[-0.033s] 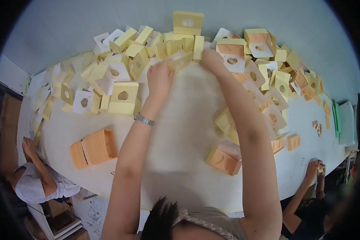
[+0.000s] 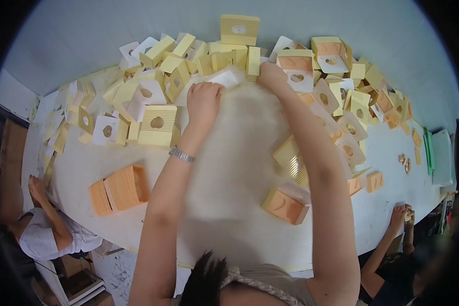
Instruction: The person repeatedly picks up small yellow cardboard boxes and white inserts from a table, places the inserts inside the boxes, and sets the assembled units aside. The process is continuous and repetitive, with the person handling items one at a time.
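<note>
At the far middle of the table, my left hand (image 2: 204,99) is closed on the near edge of a small carton (image 2: 224,78), whose pale white side shows, slightly blurred. My right hand (image 2: 272,77) is curled just right of a narrow upright yellow carton (image 2: 253,64); whatever its fingers hold is hidden. Behind both hands stand ribbed yellow cartons (image 2: 222,60), with another carton (image 2: 239,29) propped on top. Close to my right hand is an open carton (image 2: 296,60) with an orange tray inside and a cut-out window in its white flap.
Heaps of yellow cartons (image 2: 158,121) spread along the left and right. Stacked orange trays (image 2: 120,188) lie near left. An open carton with an orange tray (image 2: 285,205) lies beside my right forearm. Other people's hands show at the left (image 2: 36,187) and right (image 2: 400,217) edges.
The carton in my left hand has turned from its yellow face to a white side, and that hand has dropped slightly nearer. My right hand has barely shifted.
</note>
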### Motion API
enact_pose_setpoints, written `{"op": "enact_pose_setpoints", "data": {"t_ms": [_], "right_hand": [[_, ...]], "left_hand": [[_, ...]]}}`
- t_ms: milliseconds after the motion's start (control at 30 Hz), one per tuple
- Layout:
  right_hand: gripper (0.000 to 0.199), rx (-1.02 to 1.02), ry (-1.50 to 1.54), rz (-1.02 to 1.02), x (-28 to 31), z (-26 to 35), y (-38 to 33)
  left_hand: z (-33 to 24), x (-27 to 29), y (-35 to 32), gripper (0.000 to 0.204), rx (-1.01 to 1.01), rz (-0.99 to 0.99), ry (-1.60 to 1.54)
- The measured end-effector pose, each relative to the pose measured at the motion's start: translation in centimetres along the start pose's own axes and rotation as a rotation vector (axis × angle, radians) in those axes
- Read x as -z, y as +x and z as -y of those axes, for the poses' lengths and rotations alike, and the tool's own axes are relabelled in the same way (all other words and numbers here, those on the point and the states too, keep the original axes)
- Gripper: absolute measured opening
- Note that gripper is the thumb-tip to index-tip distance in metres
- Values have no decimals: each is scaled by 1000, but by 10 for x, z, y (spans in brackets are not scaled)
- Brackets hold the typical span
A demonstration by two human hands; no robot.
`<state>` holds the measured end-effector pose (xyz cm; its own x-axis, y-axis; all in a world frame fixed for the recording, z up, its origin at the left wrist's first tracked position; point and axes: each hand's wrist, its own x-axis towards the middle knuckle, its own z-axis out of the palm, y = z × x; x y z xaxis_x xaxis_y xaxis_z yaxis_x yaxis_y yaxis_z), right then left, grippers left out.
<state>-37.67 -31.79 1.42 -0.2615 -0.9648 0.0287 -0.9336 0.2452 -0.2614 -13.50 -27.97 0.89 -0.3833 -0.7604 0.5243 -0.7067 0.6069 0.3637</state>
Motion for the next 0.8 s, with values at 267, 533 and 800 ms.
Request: {"op": "enact_pose_setpoints", "data": {"t_ms": [267, 533, 800], "right_hand": [[18, 494, 207, -389, 70, -3, -131], [36, 1023, 17, -275, 25, 23, -316], [88, 358, -513, -77, 58, -30, -294]], "left_hand": [[2, 61, -81, 23, 140, 125, 533], [-56, 129, -172, 65, 270, 299, -1025], [-44, 139, -250, 23, 659, 109, -739]]}}
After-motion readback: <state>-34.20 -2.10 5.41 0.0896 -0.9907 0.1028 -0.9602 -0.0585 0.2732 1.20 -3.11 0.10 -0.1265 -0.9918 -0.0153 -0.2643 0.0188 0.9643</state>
